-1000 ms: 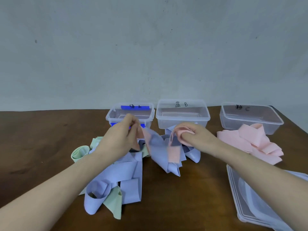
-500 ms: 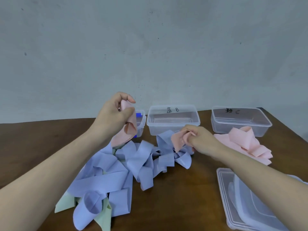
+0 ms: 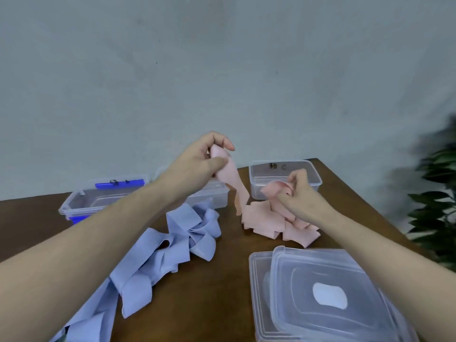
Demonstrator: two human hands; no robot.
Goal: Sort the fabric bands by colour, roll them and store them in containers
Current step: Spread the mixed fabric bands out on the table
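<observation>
While both hands pinch the long pink fabric band (image 3: 233, 180), left fingers (image 3: 219, 162) raised, right fingers (image 3: 294, 180) above the pink pile (image 3: 269, 224), sorting apparently continues; next, releasing it there.

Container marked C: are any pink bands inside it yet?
No: the container marked C looks empty, and the pink bands lie heaped on the table before it.
</observation>
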